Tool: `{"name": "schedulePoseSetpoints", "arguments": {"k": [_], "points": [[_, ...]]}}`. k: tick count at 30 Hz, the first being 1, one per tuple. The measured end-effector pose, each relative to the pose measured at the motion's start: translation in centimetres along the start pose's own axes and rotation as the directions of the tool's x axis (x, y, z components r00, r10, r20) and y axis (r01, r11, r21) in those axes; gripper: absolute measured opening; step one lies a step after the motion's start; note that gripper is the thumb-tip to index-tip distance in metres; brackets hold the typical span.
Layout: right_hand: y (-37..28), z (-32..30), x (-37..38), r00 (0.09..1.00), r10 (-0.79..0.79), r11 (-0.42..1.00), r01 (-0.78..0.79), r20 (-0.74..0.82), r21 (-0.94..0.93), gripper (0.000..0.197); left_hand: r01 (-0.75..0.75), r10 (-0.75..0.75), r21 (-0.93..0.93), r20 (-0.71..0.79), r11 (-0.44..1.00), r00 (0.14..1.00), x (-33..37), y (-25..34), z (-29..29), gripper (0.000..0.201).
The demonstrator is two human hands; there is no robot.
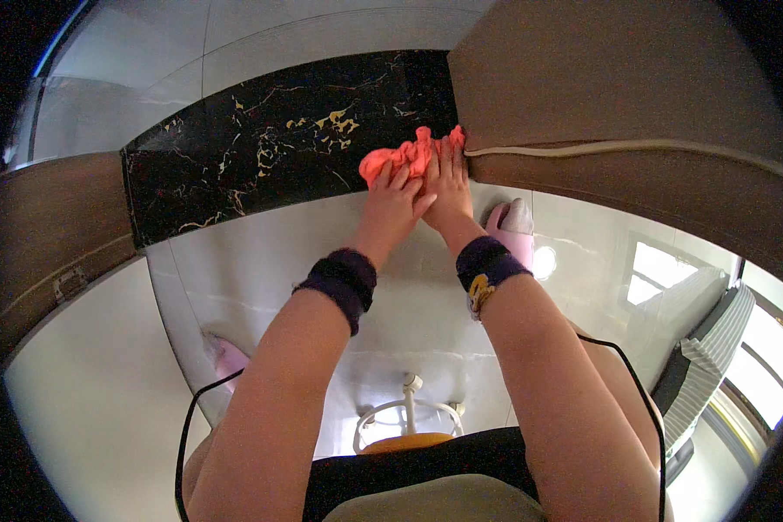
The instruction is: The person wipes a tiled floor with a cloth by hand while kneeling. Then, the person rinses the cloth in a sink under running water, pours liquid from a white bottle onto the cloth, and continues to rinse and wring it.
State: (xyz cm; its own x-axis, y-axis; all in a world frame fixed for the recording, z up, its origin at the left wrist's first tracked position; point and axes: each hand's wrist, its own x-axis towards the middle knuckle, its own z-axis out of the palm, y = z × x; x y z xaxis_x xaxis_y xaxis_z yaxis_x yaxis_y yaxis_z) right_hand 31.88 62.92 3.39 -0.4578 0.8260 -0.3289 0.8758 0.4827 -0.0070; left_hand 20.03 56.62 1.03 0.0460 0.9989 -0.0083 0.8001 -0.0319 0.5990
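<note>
A bunched coral-pink cloth lies on a black marble threshold strip with gold and white veins. My left hand grips the cloth from the near side, its fingers bent into the folds. Close beside it, my right hand presses down on the cloth's right part, fingers long and close together over it. A bit of cloth shows past those fingertips, at the strip's right end by the brown frame. The palms and the underside of the cloth are hidden. Dark wristbands circle both wrists.
A brown door frame with a pale cord borders the strip on the right; another brown panel stands left. Below me are glossy floor tiles, pink slippers and a wheeled stool base. Striped fabric hangs at right.
</note>
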Motion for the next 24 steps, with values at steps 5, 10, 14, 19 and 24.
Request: {"name": "schedulePoseSetpoints", "arguments": {"k": [5,10,14,19,24], "points": [[-0.2,1.8,-3.8,0.990,0.137,0.990,-0.138,0.039,0.024,0.084,-0.105,0.085,0.072,0.238,0.992,0.968,-1.7,0.6,-1.3,0.041],[-5.4,4.8,-13.3,0.982,0.183,0.980,-0.178,-0.055,0.083,0.086,-0.189,0.165,0.050,0.309,0.981,0.937,-12.0,-1.6,1.0,0.040],[-8.2,7.6,-21.1,0.977,0.189,0.961,-0.205,0.100,0.186,0.094,-0.208,0.182,0.045,0.329,0.977,0.927,-21.0,0.8,1.5,0.039],[-11.6,11.5,-28.9,0.991,0.099,0.957,-0.120,0.093,0.263,0.096,-0.071,0.052,0.036,0.377,0.997,0.925,-31.1,3.2,0.2,0.048],[-12.6,12.5,-29.2,0.999,-0.004,0.956,0.019,-0.052,0.294,0.093,-0.046,0.027,0.051,0.324,0.998,0.946,-33.9,1.9,0.8,0.048]]}}
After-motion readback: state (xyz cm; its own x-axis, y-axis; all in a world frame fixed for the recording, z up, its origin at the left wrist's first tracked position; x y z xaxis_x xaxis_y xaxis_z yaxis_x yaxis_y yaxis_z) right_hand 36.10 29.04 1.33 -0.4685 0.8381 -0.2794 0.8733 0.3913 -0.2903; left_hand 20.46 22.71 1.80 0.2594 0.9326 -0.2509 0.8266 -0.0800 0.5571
